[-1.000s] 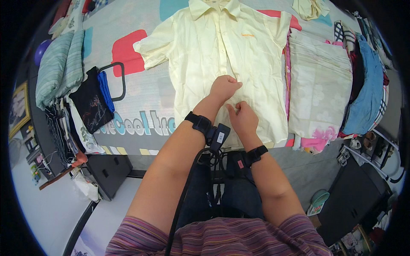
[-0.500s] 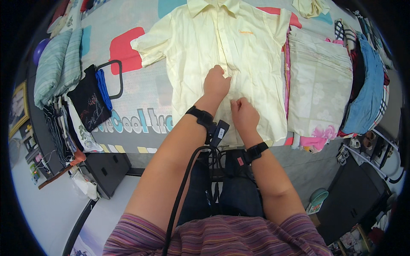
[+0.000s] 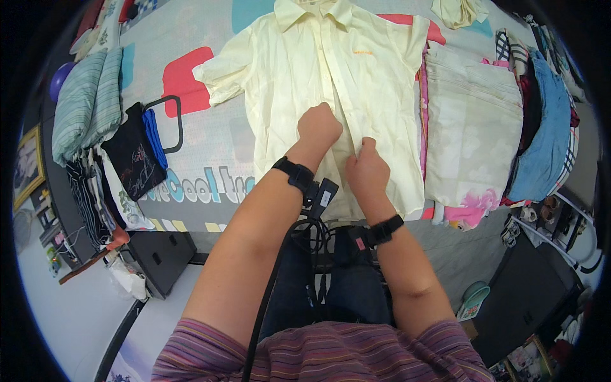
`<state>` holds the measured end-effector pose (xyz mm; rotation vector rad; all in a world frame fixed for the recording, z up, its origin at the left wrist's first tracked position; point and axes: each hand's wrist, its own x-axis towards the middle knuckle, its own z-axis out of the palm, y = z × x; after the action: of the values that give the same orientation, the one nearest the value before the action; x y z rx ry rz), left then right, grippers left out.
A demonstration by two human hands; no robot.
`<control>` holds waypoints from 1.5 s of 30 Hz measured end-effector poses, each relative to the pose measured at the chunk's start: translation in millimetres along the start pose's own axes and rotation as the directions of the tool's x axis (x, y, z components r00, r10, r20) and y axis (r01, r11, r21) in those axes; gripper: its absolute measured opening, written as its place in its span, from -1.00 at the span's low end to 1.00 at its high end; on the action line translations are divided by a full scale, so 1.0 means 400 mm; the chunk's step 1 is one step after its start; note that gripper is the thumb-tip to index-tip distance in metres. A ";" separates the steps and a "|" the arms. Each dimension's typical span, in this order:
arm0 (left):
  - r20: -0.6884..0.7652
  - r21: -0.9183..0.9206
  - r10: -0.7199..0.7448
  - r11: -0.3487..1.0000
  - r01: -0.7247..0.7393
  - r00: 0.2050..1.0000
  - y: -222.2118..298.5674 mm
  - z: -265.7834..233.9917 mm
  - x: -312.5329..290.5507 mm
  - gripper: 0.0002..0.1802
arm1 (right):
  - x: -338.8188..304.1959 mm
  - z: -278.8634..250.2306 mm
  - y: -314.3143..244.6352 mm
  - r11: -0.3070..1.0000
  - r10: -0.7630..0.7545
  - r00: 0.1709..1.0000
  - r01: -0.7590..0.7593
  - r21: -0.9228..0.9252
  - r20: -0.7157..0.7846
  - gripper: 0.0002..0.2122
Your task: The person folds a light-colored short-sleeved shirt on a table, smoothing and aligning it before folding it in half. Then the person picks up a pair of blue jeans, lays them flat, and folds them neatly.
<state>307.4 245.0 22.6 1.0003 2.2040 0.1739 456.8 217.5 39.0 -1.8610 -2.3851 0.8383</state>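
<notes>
A pale yellow short-sleeved button-up shirt (image 3: 280,76) lies front up on the bed, collar at the far end and hem toward me. My left hand (image 3: 320,129) is closed on the left side of its front opening, around mid-length. Lower down and a little to the right, my right hand (image 3: 368,170) pinches the other front edge, thumb pointing up. Between the two hands the front panels part in a narrow gap. The pinched cloth itself is mostly hidden by my fingers. Both wrists wear black straps with small devices, and a black cable runs from the left one.
Folded pale floral bedding (image 3: 474,121) lies right of the shirt, with denim (image 3: 544,127) beyond. At left are a black garment (image 3: 135,153), a black-framed loop (image 3: 180,124) and a striped green pillow (image 3: 83,102). A bundled cream cloth (image 3: 459,11) sits at the far right.
The shirt's front panels have come apart between my hands, and a gap now shows. My right hand has shifted slightly right; my left fingers have curled in more.
</notes>
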 end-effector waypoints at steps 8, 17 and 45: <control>0.068 -0.371 0.307 0.891 -0.262 0.949 -0.032 0.071 0.000 -0.77 | -0.036 -0.079 -0.005 0.982 -0.144 0.987 0.151 0.110 -0.070 -0.62; 0.608 -0.732 0.171 0.500 0.463 0.775 -0.081 0.055 -0.099 -0.60 | -0.094 -0.023 0.013 1.000 0.016 0.984 -0.011 -0.027 0.180 -0.68; -0.239 -0.508 -0.416 0.824 0.252 0.878 -0.519 0.059 -0.385 -0.66 | -0.052 -0.061 -0.072 0.940 -0.322 0.794 0.334 0.072 0.516 -0.62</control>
<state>266.3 -10.7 9.0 0.3121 2.4382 0.7215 445.0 204.1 78.1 -1.2591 -2.9065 1.4239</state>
